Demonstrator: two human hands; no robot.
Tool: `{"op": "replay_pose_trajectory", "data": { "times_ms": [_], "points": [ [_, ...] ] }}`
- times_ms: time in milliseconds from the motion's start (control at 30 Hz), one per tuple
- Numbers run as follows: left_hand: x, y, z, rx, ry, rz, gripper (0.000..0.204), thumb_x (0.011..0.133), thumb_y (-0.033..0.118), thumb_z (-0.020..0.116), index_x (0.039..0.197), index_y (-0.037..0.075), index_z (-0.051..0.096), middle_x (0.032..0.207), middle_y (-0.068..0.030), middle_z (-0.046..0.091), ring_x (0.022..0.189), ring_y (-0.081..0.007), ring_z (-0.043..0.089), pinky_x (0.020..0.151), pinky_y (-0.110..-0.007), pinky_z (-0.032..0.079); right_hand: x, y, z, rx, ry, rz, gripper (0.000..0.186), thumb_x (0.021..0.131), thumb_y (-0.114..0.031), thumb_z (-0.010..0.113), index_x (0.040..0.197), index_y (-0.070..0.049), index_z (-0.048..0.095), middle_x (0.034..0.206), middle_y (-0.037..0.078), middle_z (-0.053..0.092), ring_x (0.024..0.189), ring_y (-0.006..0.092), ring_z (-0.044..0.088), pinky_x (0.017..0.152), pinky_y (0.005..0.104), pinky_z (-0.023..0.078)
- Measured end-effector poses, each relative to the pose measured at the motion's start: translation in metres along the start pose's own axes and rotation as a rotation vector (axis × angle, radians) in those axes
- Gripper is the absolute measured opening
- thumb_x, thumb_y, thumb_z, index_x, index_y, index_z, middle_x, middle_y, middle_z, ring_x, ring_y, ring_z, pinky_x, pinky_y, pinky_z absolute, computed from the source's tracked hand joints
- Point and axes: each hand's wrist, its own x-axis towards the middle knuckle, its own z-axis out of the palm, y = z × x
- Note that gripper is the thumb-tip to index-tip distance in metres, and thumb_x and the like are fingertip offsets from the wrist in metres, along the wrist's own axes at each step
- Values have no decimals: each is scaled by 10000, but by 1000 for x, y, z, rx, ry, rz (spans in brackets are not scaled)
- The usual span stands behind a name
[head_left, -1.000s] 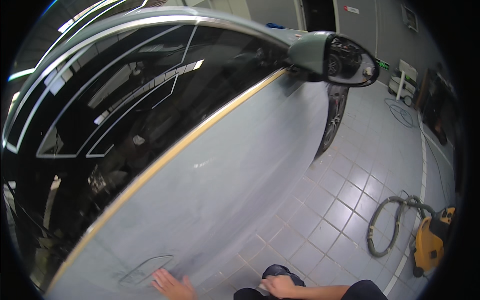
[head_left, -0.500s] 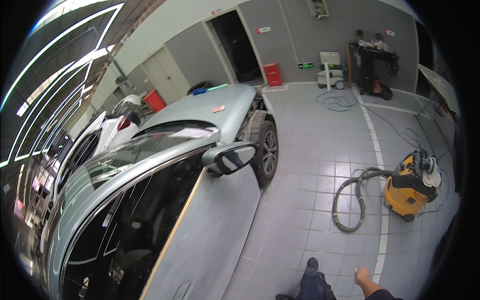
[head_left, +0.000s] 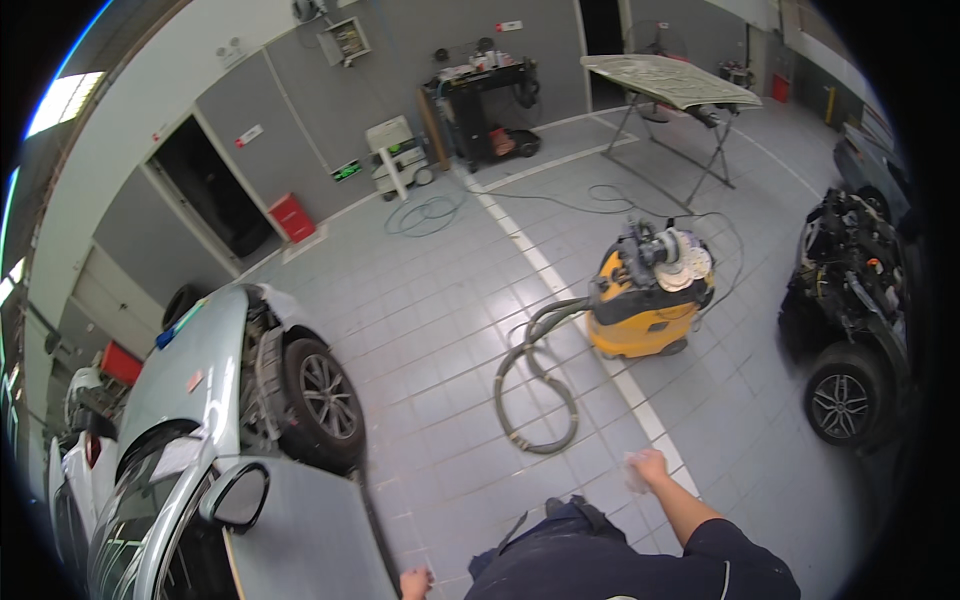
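Observation:
My right hand (head_left: 652, 466) is out in front of my body, its fingers closed on a small, thin, whitish piece (head_left: 635, 478) whose kind I cannot make out. Low at the picture's edge is my left hand (head_left: 416, 582), fingers loosely bent and apart, with nothing visible in it. Left of it stands a grey-green car (head_left: 190, 360) with a dull grey door panel (head_left: 310, 530); the hand appears apart from the door. Ahead of my right hand is a yellow-and-black wheeled vacuum (head_left: 640, 315) carrying a sander with a round pale pad (head_left: 688, 262).
The vacuum's grey hose (head_left: 500, 400) loops across the tiled floor. A pale panel (head_left: 665, 80) lies on a folding stand. At right is a partly dismantled dark car (head_left: 850, 300). By the far wall stand a black tool cart (head_left: 485, 110), a white machine (head_left: 400, 155) and a red box (head_left: 292, 217).
My view has swung right, so the car now sits farther left and the dark car and panel stand show. My left hand has come into view. My right hand keeps the whitish piece.

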Motion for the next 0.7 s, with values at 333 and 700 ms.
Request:
{"op": "replay_pose_trajectory", "data": {
  "times_ms": [333, 700],
  "points": [
    [19, 399, 128, -410, -668, 345, 394, 1063, 243, 665, 1341, -36, 641, 1119, -136, 754, 1054, -241, 741, 842, -367, 626, 2, -374, 111, 743, -570, -139, 540, 926, -248, 846, 1340, 24, 631, 1207, 113, 709, 1062, 166, 673, 892, 336, 567],
    [186, 692, 93, 347, -574, 882, 467, 991, 386, 734, 915, -75, 756, 728, -100, 725, 675, -156, 616, 640, -360, 515, 114, -564, 192, 532, -534, -395, 295, 911, -240, 817, 1006, 18, 710, 814, 75, 733, 735, 114, 675, 646, 315, 544]
  ]
}}
